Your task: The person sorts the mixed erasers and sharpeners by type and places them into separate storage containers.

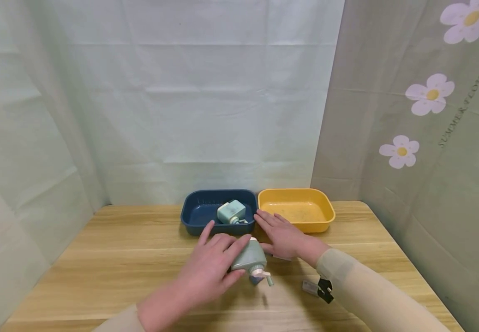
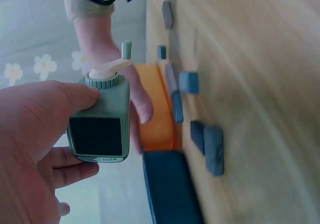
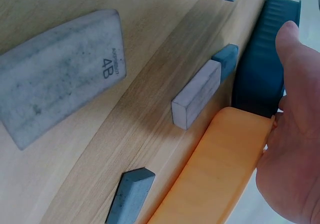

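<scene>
My left hand [image 1: 208, 263] holds a green hand-crank pencil sharpener [image 1: 249, 256] above the table, thumb on one side and fingers on the other. Its white crank [image 2: 111, 68] and dark window [image 2: 96, 136] show in the left wrist view. My right hand [image 1: 283, 235] reaches forward with fingers straight, fingertips at the meeting rims of the navy bin [image 1: 194, 228] and the yellow bin [image 1: 320, 227]. Inside the navy bin lies a second, pale green sharpener [image 1: 232, 211]. Below my right hand is a whitish eraser with a blue end [image 3: 197, 94].
Near the right wrist, a grey-white eraser marked 4B [image 3: 65, 69] lies on the wooden table [image 1: 127, 267]. A dark blue-grey block [image 3: 131, 194] sits beside the yellow bin. Several more small blocks, one of them blue [image 2: 189, 82], are scattered about. Hanging cloth [image 1: 223, 115] stands behind the bins.
</scene>
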Tool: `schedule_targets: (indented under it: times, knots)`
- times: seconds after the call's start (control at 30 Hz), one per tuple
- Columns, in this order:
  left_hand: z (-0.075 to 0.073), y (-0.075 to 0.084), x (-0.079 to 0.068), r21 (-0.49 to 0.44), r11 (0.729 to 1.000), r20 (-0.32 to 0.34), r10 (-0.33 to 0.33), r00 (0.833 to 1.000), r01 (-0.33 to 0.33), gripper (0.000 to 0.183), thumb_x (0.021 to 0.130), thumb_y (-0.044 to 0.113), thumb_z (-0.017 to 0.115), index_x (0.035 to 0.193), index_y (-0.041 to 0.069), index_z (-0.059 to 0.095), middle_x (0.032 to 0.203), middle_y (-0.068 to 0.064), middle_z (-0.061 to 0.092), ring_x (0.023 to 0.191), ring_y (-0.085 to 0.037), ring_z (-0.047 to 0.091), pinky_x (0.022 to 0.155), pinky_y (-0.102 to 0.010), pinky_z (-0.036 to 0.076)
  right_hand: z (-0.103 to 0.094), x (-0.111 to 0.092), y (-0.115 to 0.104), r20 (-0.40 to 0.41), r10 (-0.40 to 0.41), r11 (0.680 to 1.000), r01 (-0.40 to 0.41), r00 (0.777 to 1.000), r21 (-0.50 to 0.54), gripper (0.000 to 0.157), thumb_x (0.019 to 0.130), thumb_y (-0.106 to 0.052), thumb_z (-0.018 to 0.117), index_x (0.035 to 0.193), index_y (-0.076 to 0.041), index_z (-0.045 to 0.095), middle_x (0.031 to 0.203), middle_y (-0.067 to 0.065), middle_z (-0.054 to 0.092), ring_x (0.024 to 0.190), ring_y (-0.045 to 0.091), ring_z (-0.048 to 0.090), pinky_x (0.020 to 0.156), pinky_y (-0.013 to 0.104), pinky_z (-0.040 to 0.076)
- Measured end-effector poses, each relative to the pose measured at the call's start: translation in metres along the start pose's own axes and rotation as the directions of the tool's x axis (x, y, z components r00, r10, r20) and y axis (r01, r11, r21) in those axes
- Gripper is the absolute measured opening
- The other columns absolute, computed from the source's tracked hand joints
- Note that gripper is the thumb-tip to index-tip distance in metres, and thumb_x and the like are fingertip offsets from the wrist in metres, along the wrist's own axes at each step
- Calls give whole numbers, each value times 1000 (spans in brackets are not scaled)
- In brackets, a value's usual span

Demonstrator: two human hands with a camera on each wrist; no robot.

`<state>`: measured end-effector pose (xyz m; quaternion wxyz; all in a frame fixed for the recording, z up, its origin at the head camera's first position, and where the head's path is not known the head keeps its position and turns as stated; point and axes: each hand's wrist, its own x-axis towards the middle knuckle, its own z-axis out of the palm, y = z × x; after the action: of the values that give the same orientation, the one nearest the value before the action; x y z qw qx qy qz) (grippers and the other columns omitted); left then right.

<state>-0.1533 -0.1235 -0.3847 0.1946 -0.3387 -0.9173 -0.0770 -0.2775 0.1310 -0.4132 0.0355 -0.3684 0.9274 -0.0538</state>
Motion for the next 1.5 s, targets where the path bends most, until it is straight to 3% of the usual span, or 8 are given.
schedule_targets:
  times: [0.2,0.47,0.9,1.13,1.5]
  knots:
    - [-11,-19,4,43,998,-21,-34,999,34,77,97,44,88,161,15,58,128,-3,72,125,-28,67,128,-71,23,5,4,6,-29,-14,1000,14,999,23,90,109,-51,68,173,0,30,181,19,23,167,34,24,134,58,19]
    - [-22,-44,10,96,993,-76,-55,996,63,76,95,41,90,158,11,60,123,-7,72,122,-32,68,126,-73,25,7,9,10,-34,4,999,-3,999,32,98,108,-67,58,175,-4,27,183,15,19,168,32,22,135,55,15]
    - [-27,-78,20,102,988,-106,-103,989,114,77,94,37,92,158,8,60,123,-12,72,120,-36,69,126,-74,23,-3,15,4,-17,28,999,-28,999,35,95,109,-64,58,174,-2,27,182,18,21,168,33,22,134,57,17]
    - [-28,-92,25,99,982,-75,-156,985,163,76,97,37,89,160,9,58,127,-14,71,123,-37,67,127,-73,21,-2,17,4,-7,44,998,-43,999,36,96,109,-65,58,176,-5,25,183,17,19,169,32,20,135,55,14]
    - [-24,-109,32,124,975,-75,-175,982,183,72,98,38,87,159,10,60,127,-15,72,122,-38,67,127,-74,19,-2,19,2,-28,31,999,-30,999,38,94,110,-60,61,173,1,28,181,21,23,167,37,24,134,59,18]
